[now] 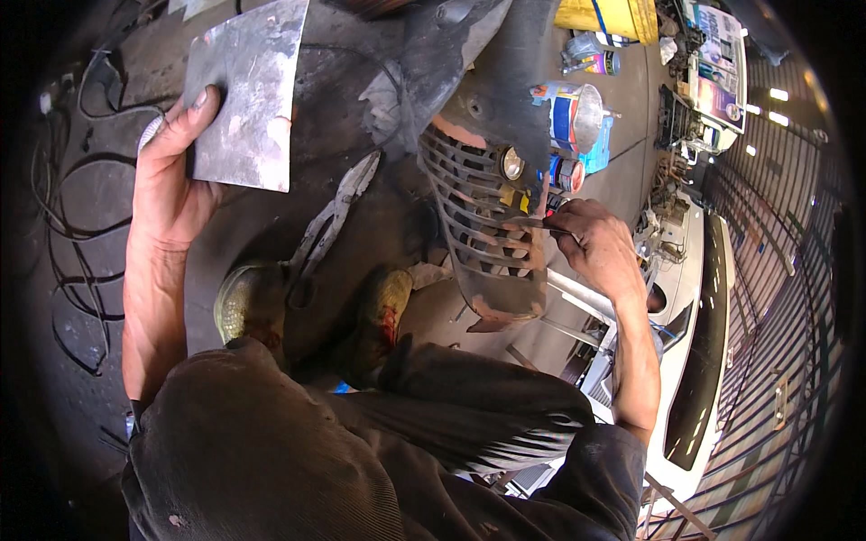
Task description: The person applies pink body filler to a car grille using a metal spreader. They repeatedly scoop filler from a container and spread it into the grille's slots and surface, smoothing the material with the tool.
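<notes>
My left hand (185,149) grips a rectangular sheet of bare metal (245,99), smudged grey and white, with the thumb on its face. My right hand (595,245) is closed in a pinch at the right side of a worn grey vehicle bumper with a slatted grille (474,212). A thin, flat, dark blade (534,222) shows at its fingertips, against the bumper; its handle is hidden by the fingers. A yellow patch (516,198) lies on the bumper just beyond the blade.
Long-handled shears (334,216) lie on the floor by my shoes (248,302). An open paint can (582,117), a small red-labelled can (566,174) and a yellow container (609,18) stand beyond the bumper. Black cable (68,225) loops at left. A white vehicle panel (713,334) stands right.
</notes>
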The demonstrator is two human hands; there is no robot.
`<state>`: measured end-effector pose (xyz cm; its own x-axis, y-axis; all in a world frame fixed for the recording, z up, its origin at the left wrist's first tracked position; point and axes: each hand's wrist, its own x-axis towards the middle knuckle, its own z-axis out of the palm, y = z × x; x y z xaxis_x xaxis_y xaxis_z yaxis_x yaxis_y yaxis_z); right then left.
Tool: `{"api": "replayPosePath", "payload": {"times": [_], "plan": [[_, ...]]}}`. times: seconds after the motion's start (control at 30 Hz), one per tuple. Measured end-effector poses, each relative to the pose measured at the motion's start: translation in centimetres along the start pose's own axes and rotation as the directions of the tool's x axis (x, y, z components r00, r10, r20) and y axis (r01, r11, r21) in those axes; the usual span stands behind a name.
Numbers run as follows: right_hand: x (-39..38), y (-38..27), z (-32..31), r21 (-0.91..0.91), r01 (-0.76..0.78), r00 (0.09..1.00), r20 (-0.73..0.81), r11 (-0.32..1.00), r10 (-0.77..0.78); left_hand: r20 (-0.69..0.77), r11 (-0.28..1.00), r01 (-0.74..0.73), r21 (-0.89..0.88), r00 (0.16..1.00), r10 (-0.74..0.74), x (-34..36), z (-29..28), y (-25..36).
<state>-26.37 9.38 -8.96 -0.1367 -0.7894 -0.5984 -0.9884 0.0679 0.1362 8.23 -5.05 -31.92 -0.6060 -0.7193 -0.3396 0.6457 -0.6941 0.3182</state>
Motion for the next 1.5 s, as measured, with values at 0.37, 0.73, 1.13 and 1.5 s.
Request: {"api": "replayPosePath", "payload": {"times": [0.37,0.73,1.13,1.5], "plan": [[1.6,-0.7,1.6,-0.192,0.079,0.992,0.109,0.978,-0.059,-0.018,1.000,0.022,-0.010,1.000,-0.022,-0.1,-0.7,0.0],[2.9,-1.1,1.4,-0.236,0.162,0.982,0.130,0.958,-0.135,-0.009,0.999,0.033,0.007,0.999,-0.033,-0.3,-0.1,-0.3],[3.3,-0.4,1.5,-0.172,0.112,0.982,0.172,0.979,-0.082,0.025,0.998,0.042,-0.044,0.999,-0.041,-0.4,0.3,-0.6],[3.3,-0.7,2.1,-0.221,0.112,0.983,0.168,0.969,-0.075,0.022,0.998,0.048,-0.045,0.999,-0.047,-0.4,0.1,-0.5]]}}
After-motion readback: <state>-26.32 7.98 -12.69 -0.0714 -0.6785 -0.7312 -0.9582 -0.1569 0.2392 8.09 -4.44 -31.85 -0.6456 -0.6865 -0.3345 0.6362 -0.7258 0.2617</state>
